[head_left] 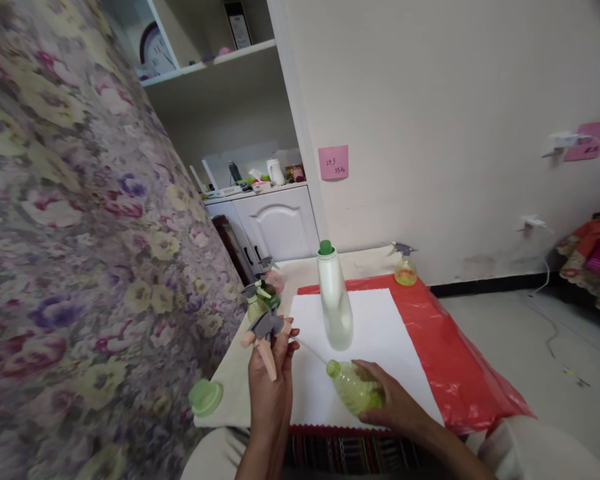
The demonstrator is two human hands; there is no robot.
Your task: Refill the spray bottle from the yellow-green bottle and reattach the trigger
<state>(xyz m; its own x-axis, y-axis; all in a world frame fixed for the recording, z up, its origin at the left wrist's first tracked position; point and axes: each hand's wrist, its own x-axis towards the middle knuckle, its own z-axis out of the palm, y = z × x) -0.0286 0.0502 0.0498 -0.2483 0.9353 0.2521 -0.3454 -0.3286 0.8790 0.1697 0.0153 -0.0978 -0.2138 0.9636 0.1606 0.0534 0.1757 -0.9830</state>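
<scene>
My left hand [270, 383] holds a grey spray head with a peach trigger [266, 333], lifted off its bottle. A thin dip tube runs from the head to the open neck of a small yellow-green bottle [355, 388]. My right hand [397, 403] grips that bottle and tilts it on the white sheet [380, 320]. A tall white bottle with a green neck [334, 299] stands upright just behind them on the sheet.
A green cap [205, 397] lies at the table's left front corner. Two more spray bottles [261, 300] stand at the left edge, another spray bottle [405, 267] at the back. A red plastic cover [455, 353] drapes the table. A floral curtain [70, 233] hangs on the left.
</scene>
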